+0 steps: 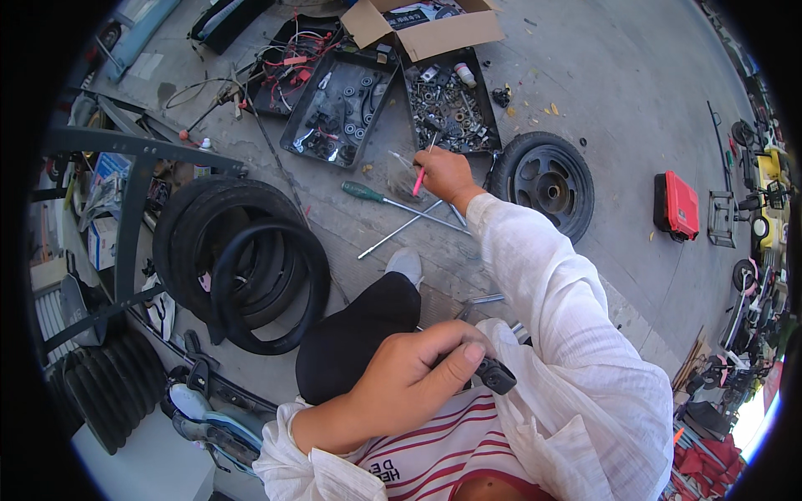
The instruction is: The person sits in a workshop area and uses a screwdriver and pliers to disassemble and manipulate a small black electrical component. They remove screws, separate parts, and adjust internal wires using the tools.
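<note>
My right hand (447, 177) reaches forward and is closed on a slim pink-handled tool (418, 182), whose tip I cannot make out clearly. Beside it on the floor is what looks like a clear plastic bag (399, 177). Close to my lap, my left hand (422, 371) grips a black part with a rounded end (496, 377); the fingers hide most of it. Below my right hand lie a screwdriver with a green handle (362, 192) and a long metal rod tool (391, 235), crossing each other on the ground.
Ahead are a tray of nuts and bolts (487, 134), a tray of bearings (322, 102) and a cardboard box (451, 37). A wheel with tyre (511, 171) lies at the right, and a red toolbox (681, 206) beyond it. Stacked tyres (221, 321) and a metal frame (125, 209) occupy the left.
</note>
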Demonstrator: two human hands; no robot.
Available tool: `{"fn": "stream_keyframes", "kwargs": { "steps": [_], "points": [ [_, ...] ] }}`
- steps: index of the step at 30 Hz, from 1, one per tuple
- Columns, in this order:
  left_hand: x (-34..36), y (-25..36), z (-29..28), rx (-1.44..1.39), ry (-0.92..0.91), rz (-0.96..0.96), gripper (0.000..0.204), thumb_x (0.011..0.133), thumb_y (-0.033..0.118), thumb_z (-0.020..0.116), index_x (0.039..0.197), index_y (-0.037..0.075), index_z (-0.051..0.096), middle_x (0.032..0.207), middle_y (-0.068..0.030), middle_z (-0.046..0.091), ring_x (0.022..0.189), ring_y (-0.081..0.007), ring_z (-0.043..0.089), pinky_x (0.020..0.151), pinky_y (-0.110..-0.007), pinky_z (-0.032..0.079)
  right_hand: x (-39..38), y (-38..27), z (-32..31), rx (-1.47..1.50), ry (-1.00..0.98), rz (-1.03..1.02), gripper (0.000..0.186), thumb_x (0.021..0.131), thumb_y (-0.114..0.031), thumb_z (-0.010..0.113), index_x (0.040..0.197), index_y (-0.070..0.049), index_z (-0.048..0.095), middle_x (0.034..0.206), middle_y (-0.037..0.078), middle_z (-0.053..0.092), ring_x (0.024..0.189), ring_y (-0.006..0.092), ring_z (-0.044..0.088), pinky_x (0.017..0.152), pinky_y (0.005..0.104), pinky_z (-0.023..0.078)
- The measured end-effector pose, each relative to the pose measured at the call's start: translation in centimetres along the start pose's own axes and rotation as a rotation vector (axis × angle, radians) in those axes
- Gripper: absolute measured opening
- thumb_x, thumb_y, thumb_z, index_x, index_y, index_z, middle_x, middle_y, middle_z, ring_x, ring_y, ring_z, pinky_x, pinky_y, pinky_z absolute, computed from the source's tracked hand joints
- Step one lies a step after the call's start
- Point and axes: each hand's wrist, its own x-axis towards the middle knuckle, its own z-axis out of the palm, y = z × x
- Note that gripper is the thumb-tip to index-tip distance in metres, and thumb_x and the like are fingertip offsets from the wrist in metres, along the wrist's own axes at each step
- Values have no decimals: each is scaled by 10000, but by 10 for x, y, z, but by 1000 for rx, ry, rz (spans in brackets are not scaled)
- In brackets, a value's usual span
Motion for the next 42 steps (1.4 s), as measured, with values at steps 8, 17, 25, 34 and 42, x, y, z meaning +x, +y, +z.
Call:
{"fn": "stream_keyframes", "kwargs": {
  "steps": [8,17,25,34,42],
  "points": [
    [-4,0,-2,-6,-3,21,334,991,293,474,1025,-7,618,683,-25,561,588,-59,492,547,-208,375,-4,-8,0,10,-51,72,146,788,-243,639,881,-131,660,860,112,657,801,319,649,643,441,509],
    [-7,-4,-3,-9,0,51,328,993,282,468,1027,-9,616,698,-27,570,599,-59,497,555,-207,380,-13,-6,-1,85,-107,147,216,799,-261,637,962,-123,670,883,151,680,829,350,652,694,458,510],
    [-1,2,-3,-267,234,18,334,925,168,354,1141,10,555,777,-33,581,564,-41,422,502,-186,344,-25,-34,-65,262,-8,493,424,962,-402,465,1005,-20,643,807,180,667,814,302,663,694,383,504],
    [11,-10,36,-75,203,364,359,932,88,399,1284,21,412,901,-111,590,626,-82,508,487,-182,402,-168,-116,-262,942,111,405,294,989,-199,448,1172,-34,608,962,43,600,849,134,580,720,289,466],
    [23,-33,100,95,-101,396,440,917,39,455,1332,11,309,1023,-130,604,705,-79,527,633,-216,450,-267,-132,-312,1133,101,280,374,913,-200,622,1223,-6,542,1048,49,615,951,97,584,827,233,469]
  ]
}}
